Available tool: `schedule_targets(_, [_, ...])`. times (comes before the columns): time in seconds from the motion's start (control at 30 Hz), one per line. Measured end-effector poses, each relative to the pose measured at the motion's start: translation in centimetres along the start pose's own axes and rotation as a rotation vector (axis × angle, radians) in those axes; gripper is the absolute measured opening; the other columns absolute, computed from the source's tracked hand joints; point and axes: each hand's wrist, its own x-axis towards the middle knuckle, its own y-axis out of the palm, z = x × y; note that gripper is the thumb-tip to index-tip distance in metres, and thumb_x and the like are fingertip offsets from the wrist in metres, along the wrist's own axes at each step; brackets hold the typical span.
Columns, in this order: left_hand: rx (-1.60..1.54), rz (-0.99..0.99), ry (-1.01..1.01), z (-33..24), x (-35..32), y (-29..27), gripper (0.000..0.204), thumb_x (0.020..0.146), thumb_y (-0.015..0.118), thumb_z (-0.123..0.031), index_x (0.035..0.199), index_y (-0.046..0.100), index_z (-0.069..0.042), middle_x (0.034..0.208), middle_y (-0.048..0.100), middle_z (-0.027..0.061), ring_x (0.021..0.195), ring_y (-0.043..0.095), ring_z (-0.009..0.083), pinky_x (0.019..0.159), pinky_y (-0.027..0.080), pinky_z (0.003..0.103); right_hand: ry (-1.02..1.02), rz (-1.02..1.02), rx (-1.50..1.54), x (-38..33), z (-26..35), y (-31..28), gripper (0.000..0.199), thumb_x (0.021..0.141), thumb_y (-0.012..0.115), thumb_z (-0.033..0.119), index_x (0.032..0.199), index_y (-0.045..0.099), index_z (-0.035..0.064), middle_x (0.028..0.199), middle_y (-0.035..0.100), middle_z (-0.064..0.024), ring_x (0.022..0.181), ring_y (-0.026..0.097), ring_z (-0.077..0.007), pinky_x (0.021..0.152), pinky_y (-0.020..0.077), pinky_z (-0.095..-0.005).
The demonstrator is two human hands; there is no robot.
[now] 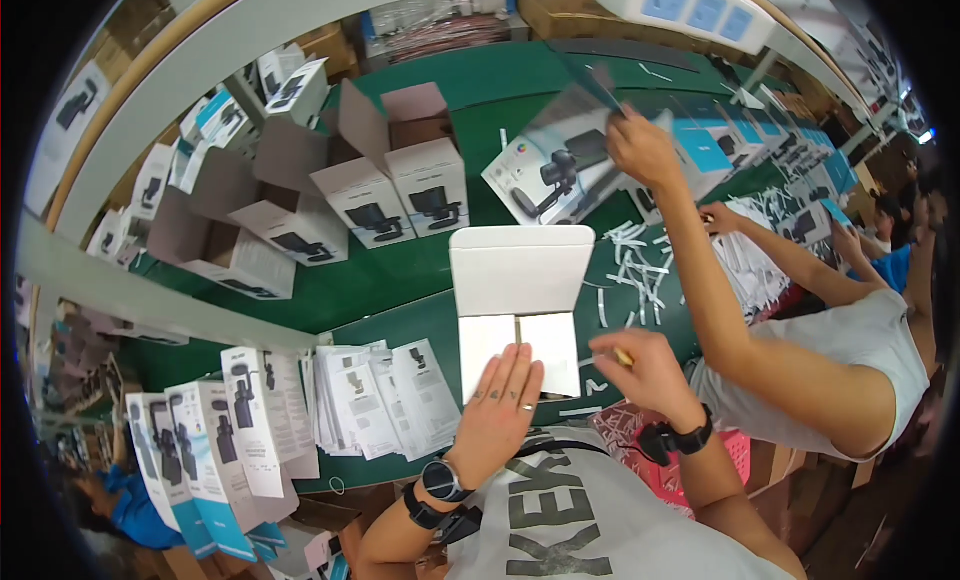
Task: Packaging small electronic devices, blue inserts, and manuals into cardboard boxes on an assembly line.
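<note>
In front of me on the green table stands a small white box [520,270] with its lid flap raised. Two inner flaps [547,340] lie folded in, with a narrow gap between them. My left hand [507,388], fingers stretched out, rests flat on the near part of the box. Just right of the box, apart from it, my right hand [645,372] is closed with a small yellow thing showing at its fingers; its kind is too small to tell. A stack of printed leaflets [375,395] lies left of the box.
Opened printed cartons [425,195] stand at the back left, folded cartons [205,450] at the near left. White paper strips [640,275] litter the right. A co-worker's hand [640,145] reaches over a large printed carton [560,160]. A pink basket [735,455] sits below the table edge.
</note>
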Motion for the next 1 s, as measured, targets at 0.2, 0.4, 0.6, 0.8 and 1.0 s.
schedule_targets(0.2, [-0.264, -0.085, -0.077, -0.1, -0.5, -2.5, 0.060, 0.097, 0.069, -0.023, 0.148, 0.052, 0.004, 0.157, 0.049, 0.0260, 0.146, 0.047, 0.0416, 0.122, 0.037, 0.049, 0.159, -0.210, 0.701, 1.2, 2.1, 3.1, 0.039, 0.108, 0.057, 0.025, 0.134, 0.066, -0.0025, 0.113, 0.079, -0.0098, 0.092, 0.072, -0.0211, 0.082, 0.0535, -0.0354])
schedule_targets(0.4, [-1.063, -0.098, -0.350, 1.7, -2.2, -3.0, 0.046, 0.096, 0.077, -0.023, 0.134, 0.064, -0.001, 0.129, 0.069, 0.0175, 0.119, 0.065, 0.0312, 0.101, 0.051, 0.042, -0.254, 0.210, 0.546, -0.4, 2.1, -1.3, 0.035, 0.106, 0.060, 0.024, 0.132, 0.071, 0.0028, 0.114, 0.078, -0.0085, 0.088, 0.069, -0.0205, 0.079, 0.0498, -0.0366])
schedule_targets(0.6, [-1.348, -0.213, -0.444, 2.1, -3.1, -2.7, 0.033, 0.094, 0.081, -0.015, 0.122, 0.069, -0.002, 0.107, 0.076, 0.0051, 0.098, 0.070, 0.0172, 0.085, 0.056, 0.034, -0.600, 0.216, 0.149, 5.0, 7.9, 2.7, 0.020, 0.096, 0.073, 0.021, 0.113, 0.075, 0.0113, 0.101, 0.074, -0.0029, 0.088, 0.067, -0.0211, 0.078, 0.0453, -0.0355])
schedule_targets(0.8, [-1.221, -0.164, -0.352, 2.5, -2.9, -3.0, 0.032, 0.093, 0.082, -0.015, 0.121, 0.070, -0.003, 0.111, 0.075, 0.0054, 0.102, 0.070, 0.0176, 0.088, 0.056, 0.034, -0.807, 0.192, 0.141, 8.1, 9.3, 6.9, 0.014, 0.093, 0.079, 0.024, 0.099, 0.072, 0.0144, 0.097, 0.069, 0.0006, 0.090, 0.066, -0.0205, 0.081, 0.0428, -0.0349])
schedule_targets(1.0, [-1.208, -0.024, -0.375, 3.0, -3.3, -3.2, 0.038, 0.093, 0.082, -0.014, 0.127, 0.067, -0.005, 0.118, 0.072, 0.0053, 0.110, 0.068, 0.0175, 0.095, 0.054, 0.035, -0.722, 0.169, 0.241, 7.9, 8.6, 7.9, 0.013, 0.092, 0.079, 0.023, 0.101, 0.073, 0.0161, 0.098, 0.068, 0.0007, 0.092, 0.066, -0.0203, 0.081, 0.0428, -0.0359])
